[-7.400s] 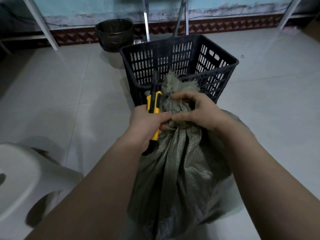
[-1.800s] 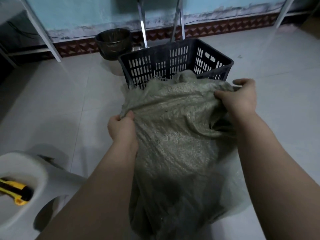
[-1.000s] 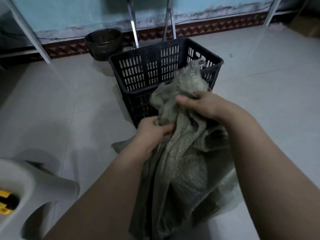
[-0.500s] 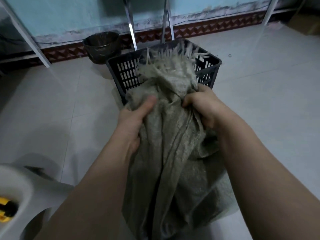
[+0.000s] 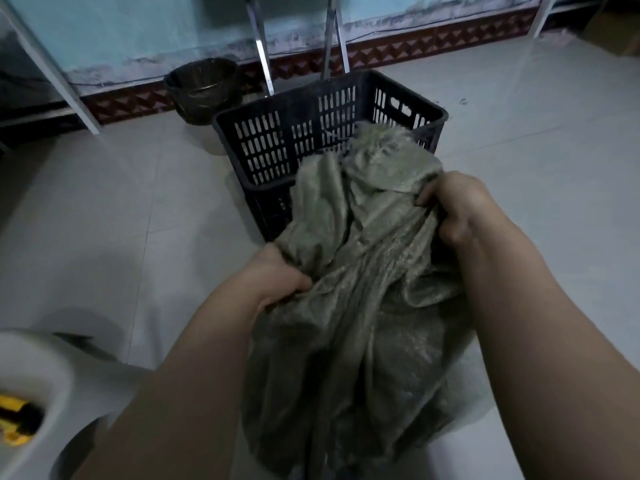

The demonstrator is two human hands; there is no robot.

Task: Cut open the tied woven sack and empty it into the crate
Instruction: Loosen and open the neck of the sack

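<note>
The grey-green woven sack [image 5: 360, 306] stands on the floor in front of me, its untied mouth slumped over the near rim of the black slotted crate [image 5: 277, 140]. My left hand [image 5: 277, 282] is shut on a fold of the sack's left side, lower down. My right hand [image 5: 457, 206] grips the bunched fabric near the top right. The crate's inside is mostly hidden by the sack's mouth. The yellow utility knife [image 5: 15, 419] lies on the white stool at the lower left.
A white plastic stool [image 5: 38, 382] is close at my left. A dark waste bin [image 5: 202, 90] stands by the wall behind the crate, beside metal legs [image 5: 259, 46]. Pale floor tiles lie to both sides.
The sack's mouth has dropped from raised above the crate to slumped on its near rim. My left hand has slid lower on the sack; my right hand has shifted right.
</note>
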